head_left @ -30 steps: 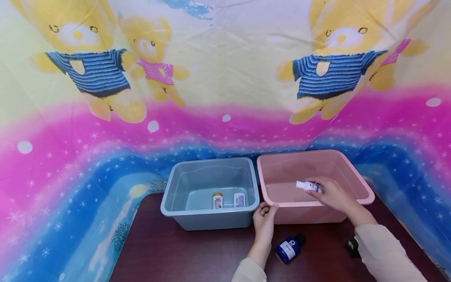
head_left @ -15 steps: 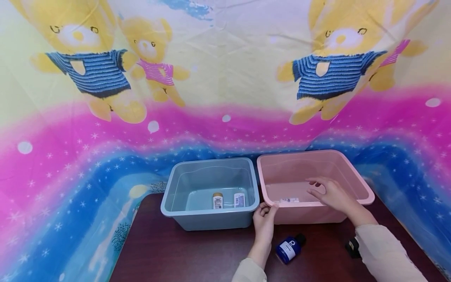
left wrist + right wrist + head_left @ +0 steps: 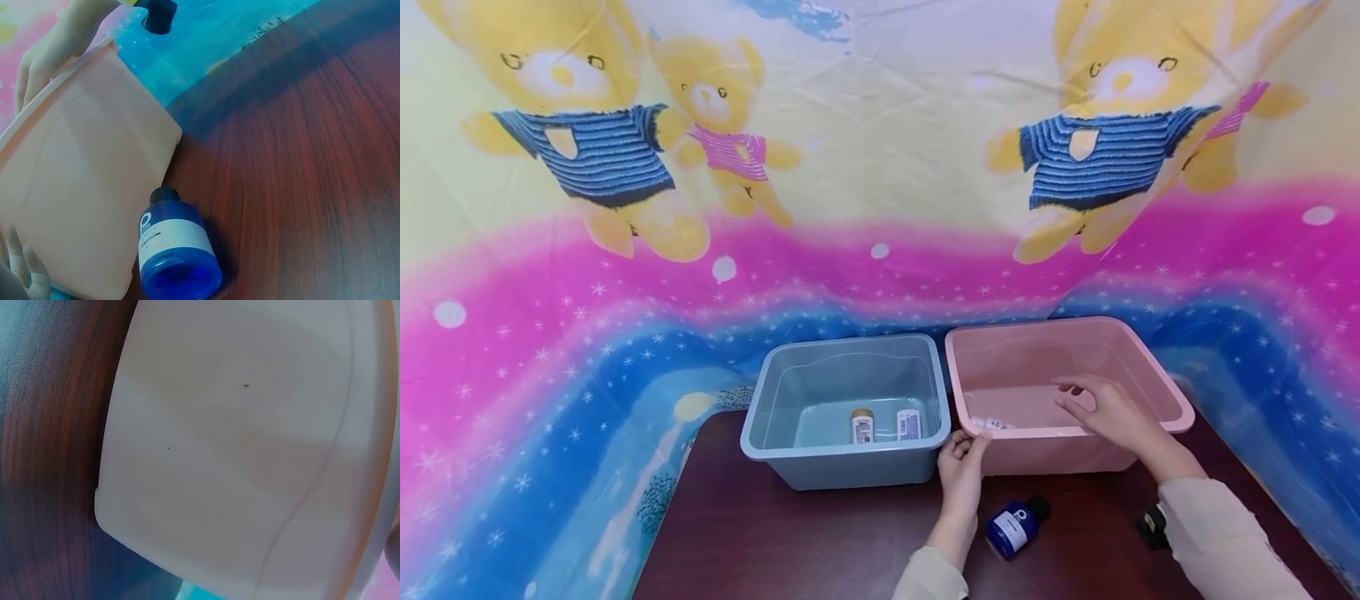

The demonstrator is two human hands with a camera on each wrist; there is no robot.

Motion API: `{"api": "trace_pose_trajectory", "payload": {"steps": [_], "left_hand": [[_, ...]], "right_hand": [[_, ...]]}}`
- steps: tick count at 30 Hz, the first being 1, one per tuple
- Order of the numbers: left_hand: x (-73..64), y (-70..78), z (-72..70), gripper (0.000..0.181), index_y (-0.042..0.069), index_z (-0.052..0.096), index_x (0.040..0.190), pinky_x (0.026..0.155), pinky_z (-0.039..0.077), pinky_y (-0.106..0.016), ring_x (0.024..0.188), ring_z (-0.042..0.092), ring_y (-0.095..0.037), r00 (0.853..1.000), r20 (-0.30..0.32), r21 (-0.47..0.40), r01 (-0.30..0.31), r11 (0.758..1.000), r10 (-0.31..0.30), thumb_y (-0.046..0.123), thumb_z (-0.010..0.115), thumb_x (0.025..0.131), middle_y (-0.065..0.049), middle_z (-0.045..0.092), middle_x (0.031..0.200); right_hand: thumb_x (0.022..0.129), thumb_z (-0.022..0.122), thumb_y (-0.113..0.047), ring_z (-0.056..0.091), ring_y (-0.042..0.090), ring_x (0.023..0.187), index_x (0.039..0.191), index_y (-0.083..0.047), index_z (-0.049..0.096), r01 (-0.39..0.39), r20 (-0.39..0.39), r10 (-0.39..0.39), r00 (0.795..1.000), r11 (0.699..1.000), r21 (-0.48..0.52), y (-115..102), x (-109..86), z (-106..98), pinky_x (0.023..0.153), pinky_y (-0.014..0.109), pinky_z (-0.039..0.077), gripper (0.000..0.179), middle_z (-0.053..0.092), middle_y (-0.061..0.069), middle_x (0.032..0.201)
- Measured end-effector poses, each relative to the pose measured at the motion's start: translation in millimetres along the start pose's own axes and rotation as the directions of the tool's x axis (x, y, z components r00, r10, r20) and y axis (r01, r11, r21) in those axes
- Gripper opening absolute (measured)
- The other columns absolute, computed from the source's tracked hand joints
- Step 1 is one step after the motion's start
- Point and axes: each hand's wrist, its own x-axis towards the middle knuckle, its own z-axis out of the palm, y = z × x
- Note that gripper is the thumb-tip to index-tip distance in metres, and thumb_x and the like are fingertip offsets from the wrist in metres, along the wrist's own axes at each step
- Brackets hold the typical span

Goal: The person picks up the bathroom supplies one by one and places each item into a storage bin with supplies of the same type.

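My right hand (image 3: pixel 1108 412) hovers over the pink basin (image 3: pixel 1067 455), thumb and fingers parted with nothing between them. On that basin's floor, by the front left corner, lies a small white bottle (image 3: pixel 992 424), partly hidden by the rim. At the outside of the same corner is my left hand (image 3: pixel 961 475), its fingers loosely bent by the gap between the basins; the left wrist view shows its fingers (image 3: pixel 31 272) beside the pink wall. A blue bottle (image 3: pixel 1011 530) with a black cap and white label lies on the table in front.
The blue-grey basin (image 3: pixel 850 471) stands at the left, holding a gold-capped bottle (image 3: pixel 862 427) and a white bottle (image 3: pixel 908 425). A small black object (image 3: pixel 1152 528) is by the right sleeve. Behind hangs a bear-printed cloth (image 3: pixel 880 167). The dark wooden table (image 3: pixel 775 533) lies below.
My right hand has let go of the small white bottle, which dropped into the pink basin and shifted left to its front corner. The left hand stays at the basin's corner.
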Motion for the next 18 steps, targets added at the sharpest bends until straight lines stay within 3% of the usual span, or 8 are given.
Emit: {"api": "trace_pose_trajectory", "payload": {"steps": [3, 9, 12, 16, 18], "left_hand": [[1.0, -1.4, -1.3, 0.02, 0.008, 0.06, 0.094, 0.054, 0.036, -0.02, 0.067, 0.047, -0.01, 1.0, 0.01, -0.014, -0.013, 1.0, 0.013, 0.016, 0.075, 0.083, 0.006, 0.056, 0.076], [1.4, -3.7, -2.6, 0.02, 0.011, 0.06, 0.091, 0.053, 0.035, -0.019, 0.065, 0.047, -0.005, 0.997, 0.038, -0.015, -0.071, 0.997, 0.072, 0.019, 0.076, 0.08, 0.008, 0.054, 0.075], [2.3, -4.0, -2.1, 0.021, 0.009, 0.061, 0.092, 0.055, 0.037, -0.019, 0.067, 0.048, -0.006, 0.999, 0.027, -0.018, -0.046, 0.999, 0.047, 0.017, 0.076, 0.08, 0.006, 0.054, 0.075], [3.2, -4.6, -1.0, 0.02, 0.003, 0.061, 0.094, 0.061, 0.041, -0.019, 0.069, 0.049, -0.008, 0.998, 0.003, -0.014, -0.07, 0.997, 0.07, 0.011, 0.075, 0.08, 0.003, 0.055, 0.076], [3.1, -4.4, -0.4, 0.02, 0.002, 0.062, 0.095, 0.063, 0.042, -0.019, 0.07, 0.05, -0.009, 0.996, -0.009, -0.011, -0.089, 0.996, 0.089, 0.009, 0.074, 0.081, 0.003, 0.056, 0.076]], "right_hand": [[0.094, 0.069, -0.022, 0.061, 0.031, 0.097, 0.123, -0.003, 0.066, 0.01, -0.004, -0.01, 1.0, 1.0, 0.001, -2, -0.8, -2, 0.075, 0.047, 0.054, 0.035, 0.066, 0.017, 0.115], [0.093, 0.07, -0.019, 0.063, 0.031, 0.092, 0.121, -0.004, 0.066, 0.038, -0.035, -0.036, 0.999, 0.998, 0.056, -7, -4.3, -4, 0.054, 0.024, 0.052, 0.032, 0.066, 0.017, 0.112], [0.091, 0.072, -0.016, 0.063, 0.027, 0.091, 0.12, -0.005, 0.068, 0.084, -0.078, -0.084, 0.993, 0.996, 0.006, -10, -6.2, -3, 0.062, 0.031, 0.055, 0.031, 0.068, 0.012, 0.108], [0.089, 0.074, -0.014, 0.063, 0.026, 0.096, 0.118, -0.008, 0.07, 0.116, -0.121, -0.122, 0.985, 0.992, -0.051, -14, -10.1, -2, 0.078, 0.049, 0.053, 0.03, 0.07, 0.008, 0.108], [0.089, 0.075, -0.014, 0.063, 0.028, 0.101, 0.118, -0.009, 0.07, 0.12, -0.132, -0.125, 0.983, 0.992, -0.048, -17, -13.1, -3, 0.082, 0.052, 0.051, 0.03, 0.07, 0.007, 0.111]]}}
